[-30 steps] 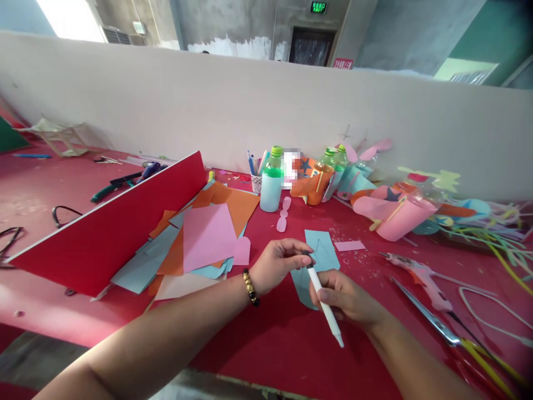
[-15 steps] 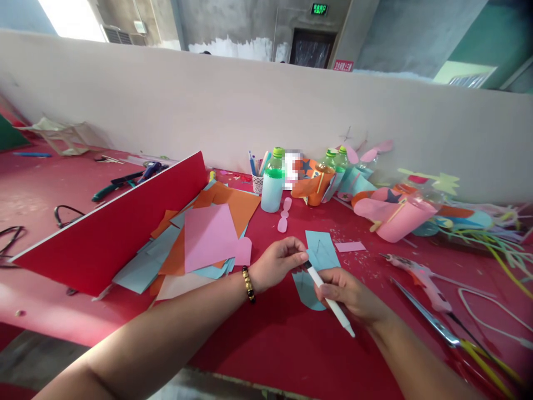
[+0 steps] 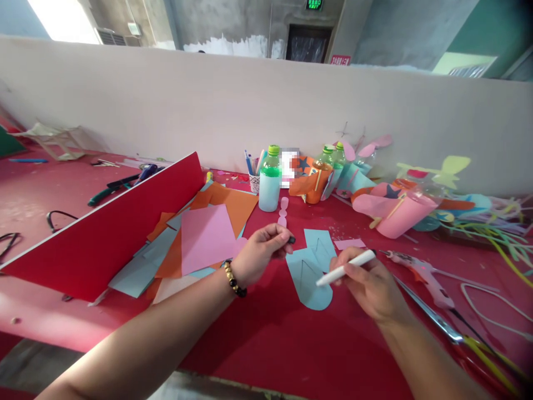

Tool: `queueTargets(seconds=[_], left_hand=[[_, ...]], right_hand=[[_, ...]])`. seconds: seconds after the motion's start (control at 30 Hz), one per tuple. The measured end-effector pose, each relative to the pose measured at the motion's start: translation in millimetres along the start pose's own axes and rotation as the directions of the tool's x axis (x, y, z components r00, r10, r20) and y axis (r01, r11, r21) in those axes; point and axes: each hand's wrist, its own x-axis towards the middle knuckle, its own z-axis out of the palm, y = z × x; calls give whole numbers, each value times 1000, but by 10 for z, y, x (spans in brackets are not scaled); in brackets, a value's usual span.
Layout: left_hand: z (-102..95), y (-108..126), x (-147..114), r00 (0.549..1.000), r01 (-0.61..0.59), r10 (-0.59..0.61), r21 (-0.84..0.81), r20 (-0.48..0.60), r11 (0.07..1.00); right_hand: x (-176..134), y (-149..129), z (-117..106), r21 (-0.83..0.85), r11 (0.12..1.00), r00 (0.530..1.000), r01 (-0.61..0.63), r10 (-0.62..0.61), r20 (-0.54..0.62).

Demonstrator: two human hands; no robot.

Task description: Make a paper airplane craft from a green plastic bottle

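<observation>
My left hand [image 3: 261, 251] pinches a small black pen cap [image 3: 292, 240] between thumb and fingertips. My right hand [image 3: 372, 289] grips a white marker [image 3: 346, 269], its tapered white end pointing left and its dark end to the right. Beneath and between the hands lies a light blue paper piece with a rounded end [image 3: 308, 284], marked with pencil-like lines. It overlaps a squarer light blue paper [image 3: 320, 244], which also bears drawn lines. A pink paper strip [image 3: 350, 244] lies just beyond my right hand.
Coloured paper sheets [image 3: 207, 236] lie left beside a standing red board [image 3: 104, 228]. Behind stand a blue-filled bottle [image 3: 269, 191], a pen cup [image 3: 254, 182] and paper-wrapped bottles [image 3: 318, 180]. To the right are a pink glue gun [image 3: 425, 279], scissors [image 3: 441, 322] and a pink-wrapped bottle [image 3: 406, 214].
The cap has come off the marker and stays in my left hand. My hands have moved apart, and the marker has swung round in my right hand, its tapered end now pointing left.
</observation>
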Motion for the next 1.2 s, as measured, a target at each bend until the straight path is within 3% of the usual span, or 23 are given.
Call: queueTargets(seconds=[0.17, 0.33, 0.77, 0.9, 1.07, 1.2], left_hand=[[143, -110, -70, 993, 106, -98, -154, 62, 982], [173, -131, -90, 992, 99, -86, -150, 93, 984], [195, -186, -100, 995, 53, -47, -63, 85, 997], [229, -226, -124, 996, -24, 25, -14, 84, 1000], [250, -243, -160, 977, -200, 191, 102, 89, 974], [239, -264, -149, 969, -245, 235, 155, 82, 957]], right_hand=[[25, 21, 69, 17, 987, 976, 158, -154, -156], [5, 58, 112, -54, 989, 973, 139, -146, -180], [-2, 76, 121, -54, 991, 969, 120, -128, -210], [-6, 97, 155, -40, 997, 966, 66, -74, -246], [2, 141, 257, 139, 990, 956, 40, 3, -295], [19, 184, 293, 206, 978, 957, 13, 47, -285]])
